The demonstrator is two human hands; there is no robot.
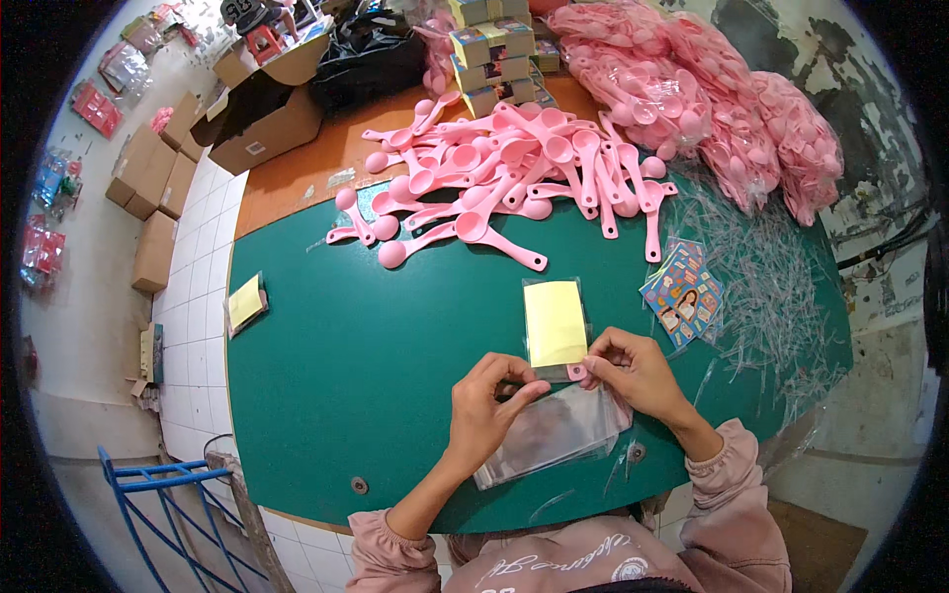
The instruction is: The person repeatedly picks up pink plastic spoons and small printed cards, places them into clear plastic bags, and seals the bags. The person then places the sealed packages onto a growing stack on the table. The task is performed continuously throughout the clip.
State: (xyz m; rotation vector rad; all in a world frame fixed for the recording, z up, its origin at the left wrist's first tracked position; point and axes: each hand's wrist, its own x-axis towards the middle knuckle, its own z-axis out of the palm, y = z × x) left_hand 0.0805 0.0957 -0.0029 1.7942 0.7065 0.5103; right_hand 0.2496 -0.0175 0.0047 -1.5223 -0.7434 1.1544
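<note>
A clear plastic bag (585,314) with a yellow card (556,324) in it lies at the near middle of the green table. My left hand (484,403) pinches its near left edge, thumb and forefinger together. My right hand (638,374) is closed at the bag's near right corner, where a pink handle end with a hole (576,372) shows. The rest of that pink piece is hidden by the card. Beneath my hands lies a stack of clear plastic bags (549,433). To the right is a fanned pile of printed cards (684,295).
A heap of pink spoons (514,168) covers the table's far part. Bulging bags of pink spoons (692,89) stand far right, above scattered clear plastic strips (761,296). A packed yellow card (246,302) lies at the left edge. An open cardboard box (267,128) sits far left.
</note>
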